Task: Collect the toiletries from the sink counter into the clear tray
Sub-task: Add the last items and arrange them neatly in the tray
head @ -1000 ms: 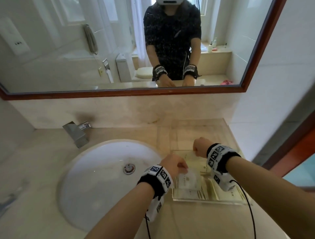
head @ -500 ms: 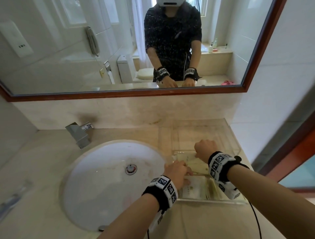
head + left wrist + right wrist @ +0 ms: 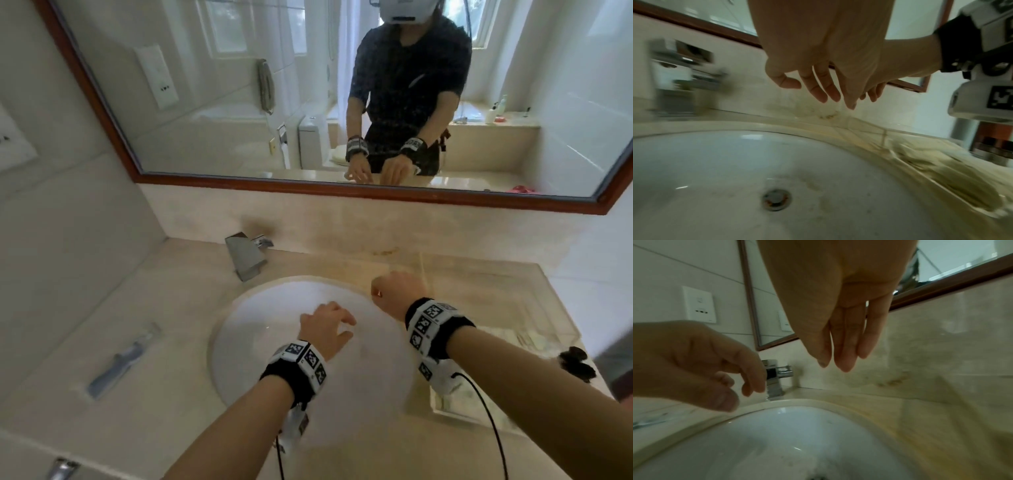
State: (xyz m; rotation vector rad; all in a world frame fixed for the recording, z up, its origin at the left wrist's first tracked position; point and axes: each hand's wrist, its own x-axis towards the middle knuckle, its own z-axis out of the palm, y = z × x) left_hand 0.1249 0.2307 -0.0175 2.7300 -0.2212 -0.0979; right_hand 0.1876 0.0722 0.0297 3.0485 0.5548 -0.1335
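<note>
Scanning the counter from its left edge, we note:

Counter: a beige marble sink counter (image 3: 164, 404) carries everything we see.

Wrapped item: a long, thin toiletry in a clear wrapper (image 3: 120, 359) lies slantwise near the counter's left edge, well apart from both hands; it is too blurred for us to tell what it is.

Faucet: a square chrome faucet (image 3: 246, 255) stands at the back edge of the counter, behind the basin.

Basin: a round white sink basin (image 3: 260, 329) with a metal drain (image 3: 776, 199) sits mid-counter.

Left hand: our left hand (image 3: 325, 327) hangs above the basin, fingers (image 3: 818, 81) loose and spread, holding nothing.

Right hand: our right hand (image 3: 399, 291) hangs above the basin's back right rim, fingers (image 3: 846, 344) straight and close together, empty.

Tray: the clear rectangular plastic tray (image 3: 561, 329) lies on the counter's right side, just beside the basin, partly hidden by our right forearm; pale flat packets (image 3: 527, 341) show inside it, blurred.

Mirror: a wood-framed wall mirror (image 3: 171, 102) hangs above the counter's back edge.
</note>
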